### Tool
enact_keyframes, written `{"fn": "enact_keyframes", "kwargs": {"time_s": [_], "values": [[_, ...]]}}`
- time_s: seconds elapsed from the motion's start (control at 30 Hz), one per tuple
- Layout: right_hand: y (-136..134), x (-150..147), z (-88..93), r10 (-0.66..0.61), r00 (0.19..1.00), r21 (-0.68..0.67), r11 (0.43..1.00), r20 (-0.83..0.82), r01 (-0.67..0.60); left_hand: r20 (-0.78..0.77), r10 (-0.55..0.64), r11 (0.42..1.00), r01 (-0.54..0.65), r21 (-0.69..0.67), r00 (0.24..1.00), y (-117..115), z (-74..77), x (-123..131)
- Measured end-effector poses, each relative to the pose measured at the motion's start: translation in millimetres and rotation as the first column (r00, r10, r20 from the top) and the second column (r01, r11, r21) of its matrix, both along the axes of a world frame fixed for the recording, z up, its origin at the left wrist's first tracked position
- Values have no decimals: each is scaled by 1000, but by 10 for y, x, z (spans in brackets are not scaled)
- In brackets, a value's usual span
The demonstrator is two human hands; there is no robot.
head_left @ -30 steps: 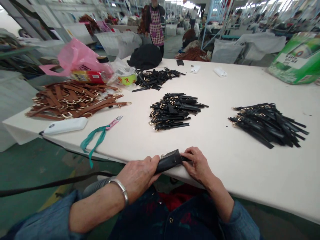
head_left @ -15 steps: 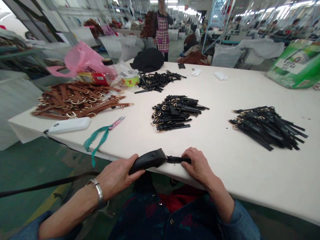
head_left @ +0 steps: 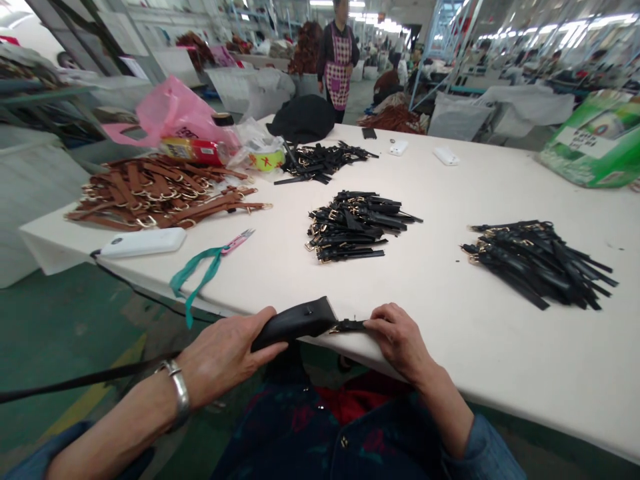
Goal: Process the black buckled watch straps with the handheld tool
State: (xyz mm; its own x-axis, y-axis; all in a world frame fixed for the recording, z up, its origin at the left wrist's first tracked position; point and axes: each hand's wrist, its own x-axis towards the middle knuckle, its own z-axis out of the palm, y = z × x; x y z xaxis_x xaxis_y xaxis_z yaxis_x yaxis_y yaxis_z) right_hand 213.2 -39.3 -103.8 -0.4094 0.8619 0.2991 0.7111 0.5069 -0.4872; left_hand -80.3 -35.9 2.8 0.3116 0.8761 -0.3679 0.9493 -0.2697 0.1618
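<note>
My left hand (head_left: pixel 235 357) is wrapped round a black hair clipper (head_left: pixel 297 321), its blade end pointing right over the table's front edge. Between the fingers of my right hand (head_left: pixel 397 337) is pinched a short black buckle strap (head_left: pixel 349 325); its left end lies right at the clipper blade, and whether they touch I cannot tell. Part of the strap is hidden under my fingers. Beyond my hands lies a pile of black straps with gold buckles (head_left: pixel 357 225). A second such pile (head_left: pixel 543 267) is off to the right.
Thread snips (head_left: pixel 237 241) with a teal ribbon and a white power bank (head_left: pixel 143 242) lie front left. Brown straps (head_left: pixel 160 190) are heaped behind them, near a pink bag (head_left: pixel 167 110). At the back are a black cap (head_left: pixel 301 119) and a green package (head_left: pixel 595 143). A person in an apron (head_left: pixel 339 63) stands beyond.
The strap in my right hand has been turned and shifted, so a ragged-looking end with a bit of metal now shows at the blade. The clipper stays almost in place.
</note>
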Motion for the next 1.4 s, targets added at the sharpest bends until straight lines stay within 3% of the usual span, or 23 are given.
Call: {"fn": "enact_keyframes", "kwargs": {"time_s": [0.2,0.4,0.53,0.7,0.97,1.23,1.4], "values": [[-29,-20,54,-11,998,-89,996,-59,6,-13,-73,996,72,-48,997,-81,-101,66],[14,-52,-7,-57,995,-158,986,-80,44,-61,-135,991,136,0,989,-36,-94,228],[28,-44,-1,-65,994,-211,977,-91,44,-76,-125,992,126,3,989,-16,-93,188],[41,-42,26,-45,992,-228,974,-120,17,-80,-136,990,133,-38,987,-31,-47,62],[75,-34,-1,-49,990,-245,969,-129,16,-21,-178,984,178,20,984,88,-55,325],[61,-41,27,-66,987,-270,963,-146,25,-58,-158,987,155,-47,986,35,-2,88],[71,-38,19,-53,990,-250,968,-127,20,-44,-169,986,168,-19,985,17,-9,311]]}}
